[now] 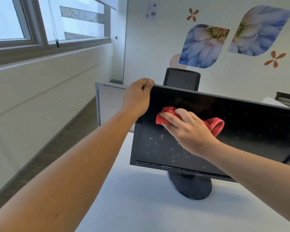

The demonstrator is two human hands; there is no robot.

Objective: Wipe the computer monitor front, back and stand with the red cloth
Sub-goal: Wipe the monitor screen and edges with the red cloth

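Left hand (137, 97) is up at the monitor (241, 118), gripping its top left corner: fingers (148, 82) curled over the top edge, palm against the side of the frame. Right hand (187, 128) is on the dark screen (266, 134), in the upper left part, with the red cloth (214, 125) bunched under it. The fingers curl round the cloth and push it flat against the glass. One fold of red pokes out past the fingertips on the left, and a bigger loop sticks out on the right beyond the back of the hand.

Below the cloth, the lower left of the screen is dotted with white specks (161, 136), and more fine ones scatter across the right side. A dusty line runs along the bottom bezel.

The monitor sits on its round black stand (190, 186), which rests on the white desk (132, 206). Behind the top edge rises the black back of a chair (181, 79), and a grey partition (107, 101) stands at the far left end of the desk. On the wall (157, 52) beyond are blue flower decals (203, 46), and a window (40, 22) runs along the left.
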